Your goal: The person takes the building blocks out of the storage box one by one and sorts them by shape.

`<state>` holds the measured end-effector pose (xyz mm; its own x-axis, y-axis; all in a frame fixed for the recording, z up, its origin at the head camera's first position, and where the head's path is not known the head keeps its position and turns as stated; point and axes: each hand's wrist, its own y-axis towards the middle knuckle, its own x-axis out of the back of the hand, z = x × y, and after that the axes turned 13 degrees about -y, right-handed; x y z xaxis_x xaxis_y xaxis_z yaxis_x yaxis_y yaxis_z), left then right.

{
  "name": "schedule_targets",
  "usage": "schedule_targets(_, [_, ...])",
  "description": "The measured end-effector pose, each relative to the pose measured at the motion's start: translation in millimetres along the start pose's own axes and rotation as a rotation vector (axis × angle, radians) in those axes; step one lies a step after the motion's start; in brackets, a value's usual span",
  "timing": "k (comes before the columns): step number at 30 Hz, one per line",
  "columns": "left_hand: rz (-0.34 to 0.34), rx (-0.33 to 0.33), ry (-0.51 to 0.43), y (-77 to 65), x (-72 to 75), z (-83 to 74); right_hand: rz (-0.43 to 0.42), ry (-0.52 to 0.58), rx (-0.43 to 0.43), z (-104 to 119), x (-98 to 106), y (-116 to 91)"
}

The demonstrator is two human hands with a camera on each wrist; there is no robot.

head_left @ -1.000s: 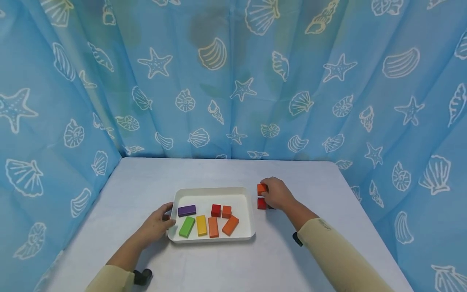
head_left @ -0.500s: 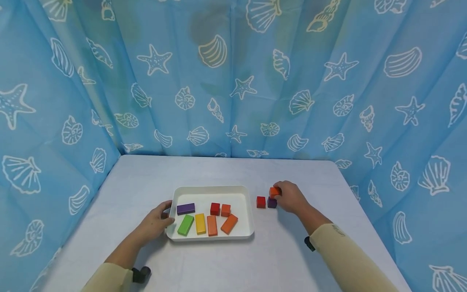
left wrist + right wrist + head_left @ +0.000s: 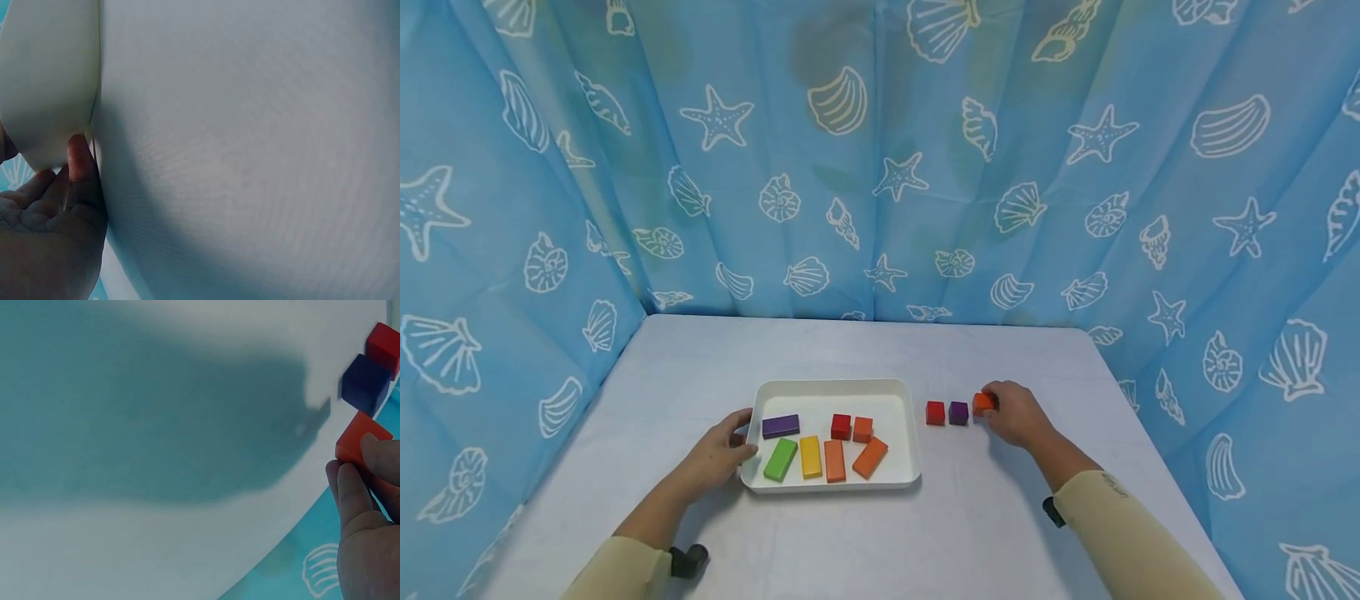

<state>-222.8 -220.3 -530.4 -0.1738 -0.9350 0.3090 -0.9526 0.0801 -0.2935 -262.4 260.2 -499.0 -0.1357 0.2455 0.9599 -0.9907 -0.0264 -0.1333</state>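
Note:
My left hand [image 3: 718,454] holds the left edge of a white tray [image 3: 835,489]; in the left wrist view its thumb [image 3: 80,165] lies against the tray wall [image 3: 47,75]. Over on the right, my right hand [image 3: 1018,414] pinches an orange cube [image 3: 982,405] between thumb and fingers, low over the table. That cube forms a row with a purple cube [image 3: 958,413] and a red cube [image 3: 935,413] to its left. The right wrist view shows the orange cube [image 3: 357,439] close beside the purple cube [image 3: 364,384].
Inside the tray lie a purple block [image 3: 781,427], a green block [image 3: 781,460], a yellow block [image 3: 811,457], two orange blocks [image 3: 835,462], a red cube [image 3: 841,427] and a small orange cube [image 3: 862,430]. A white cloth covers the table [image 3: 880,550]; a shell-patterned blue curtain [image 3: 880,167] surrounds it.
My right hand has carried the orange cube rightward from behind the red cube, past the purple cube, to the row's right end. My left hand stays at the tray.

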Motion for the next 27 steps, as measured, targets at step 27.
schedule_targets(27, [0.005, -0.022, -0.001, -1.8, -0.7, 0.1, 0.024, 0.015, -0.037, -8.1, -20.1, -3.5])
